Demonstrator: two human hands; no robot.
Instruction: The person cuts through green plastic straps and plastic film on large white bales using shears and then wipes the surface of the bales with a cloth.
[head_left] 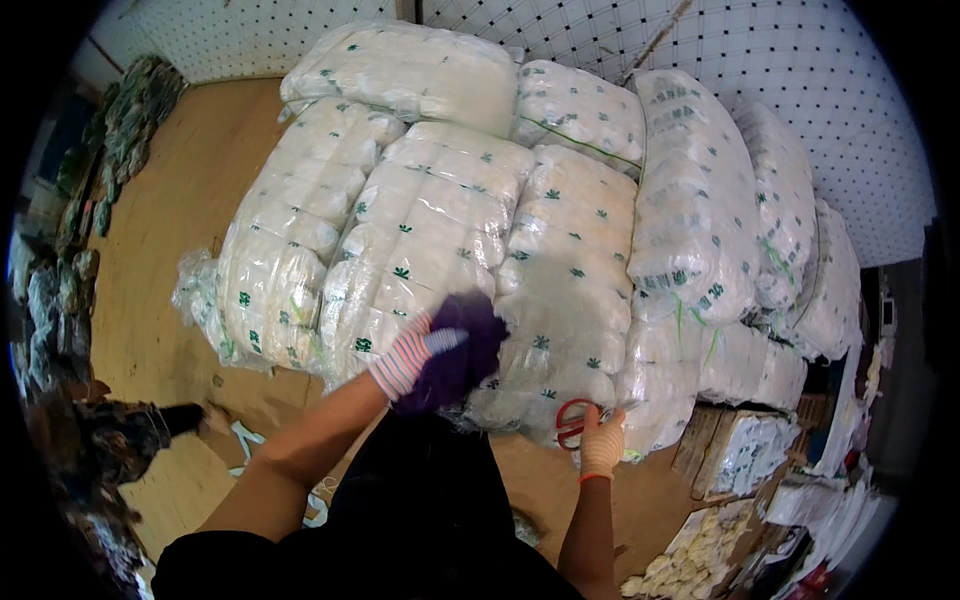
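Observation:
My left hand [412, 352], in a striped knit glove, is closed on a dark purple cloth bundle [468, 350]. The bundle's edges are slightly smeared, and it is in front of the near side of a clear-wrapped white bale [405, 250]. To the right, my right hand [603, 445] wears a pale glove with an orange cuff. Its fingers are wrapped round scissors with red handles [563, 413]; the blades are mostly hidden. Just beyond the scissors stands another plastic-wrapped bale [570, 270] with green printed marks.
More wrapped bales [420, 75] are piled against a dotted white wall [770, 50], some tied with green cord. At the left, a person [120, 440] is near a brown floor [175, 260]. Pale bundles [700, 550] and a wooden crate [705, 450] lie at lower right.

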